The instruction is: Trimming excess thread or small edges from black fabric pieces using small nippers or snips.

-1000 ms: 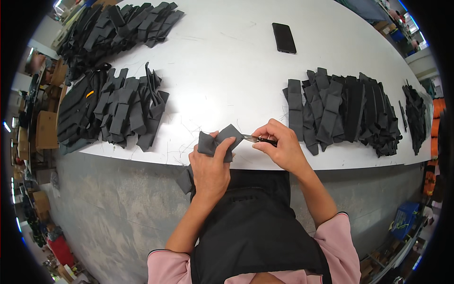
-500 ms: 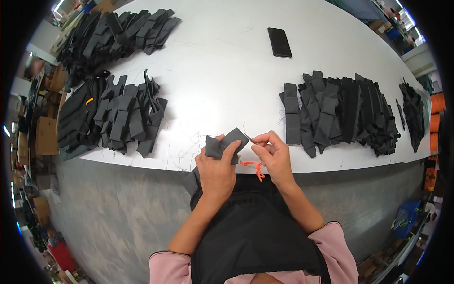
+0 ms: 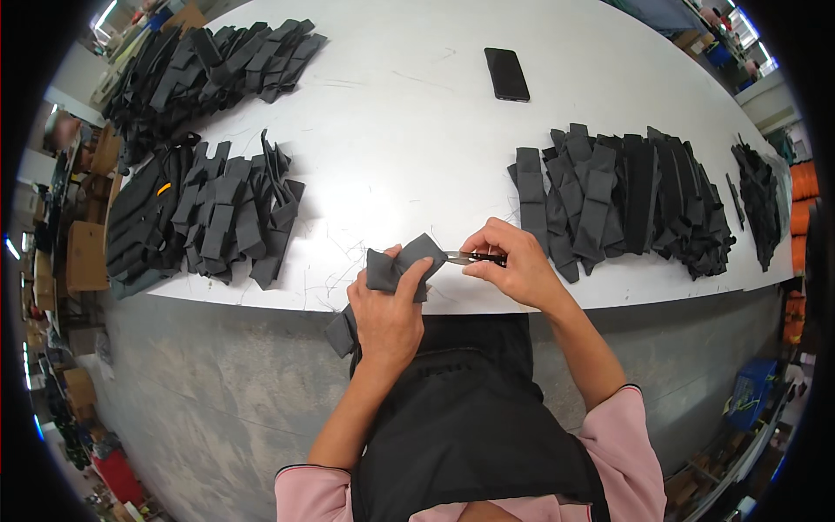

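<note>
Close to the table's front edge, my left hand (image 3: pixel 387 317) grips a dark grey fabric strip (image 3: pixel 402 268), its thumb pressed on top. One tail of that strip hangs over the edge, left of my wrist. Between the fingers and thumb of my right hand (image 3: pixel 515 264) is a pair of thread snips (image 3: pixel 474 258) with dark handles. The metal tips touch or nearly touch the strip's right corner; I cannot tell which. Loose thread ends lie scattered on the white table (image 3: pixel 391 148) near my left hand.
Grey strips lie in a pile (image 3: pixel 230 204) at left, beside a dark backpack-like piece (image 3: pixel 150 204). Another heap (image 3: pixel 213 65) lies behind them. To the right sits a large pile of strips (image 3: pixel 626 200), then a black bundle (image 3: pixel 759 204). A phone (image 3: pixel 507 75) rests at the back.
My right hand has shifted right and up, and the snips now show pointing at the strip's corner. The orange cord that hung below that hand is out of sight. My left hand moved slightly left.
</note>
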### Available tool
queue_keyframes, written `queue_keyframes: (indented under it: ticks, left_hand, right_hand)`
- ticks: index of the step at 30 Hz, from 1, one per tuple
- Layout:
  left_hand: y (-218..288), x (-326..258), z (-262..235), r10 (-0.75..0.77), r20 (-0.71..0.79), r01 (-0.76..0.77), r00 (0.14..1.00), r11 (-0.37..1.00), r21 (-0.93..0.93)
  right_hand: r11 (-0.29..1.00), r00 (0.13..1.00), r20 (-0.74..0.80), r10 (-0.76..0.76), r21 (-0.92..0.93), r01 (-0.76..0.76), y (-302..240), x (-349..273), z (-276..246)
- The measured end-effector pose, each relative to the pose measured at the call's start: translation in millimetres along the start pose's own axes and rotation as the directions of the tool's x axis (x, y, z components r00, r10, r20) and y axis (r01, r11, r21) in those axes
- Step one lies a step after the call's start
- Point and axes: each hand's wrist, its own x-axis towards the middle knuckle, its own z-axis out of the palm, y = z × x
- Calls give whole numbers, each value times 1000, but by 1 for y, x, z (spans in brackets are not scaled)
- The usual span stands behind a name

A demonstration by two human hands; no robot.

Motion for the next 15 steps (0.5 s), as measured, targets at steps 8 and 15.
queue_keyframes:
  ticks: [8,15]
  left_hand:
    - [1,-6,0,7,34,-6,999,1000,-13]
    - [0,-3,1,20,32,-19,999,999,-31]
  right_hand:
    - [1000,1000,-21,15,3,-15,2,-5,0]
    - [1000,997,76,-9,-16,10,10,3,-4]
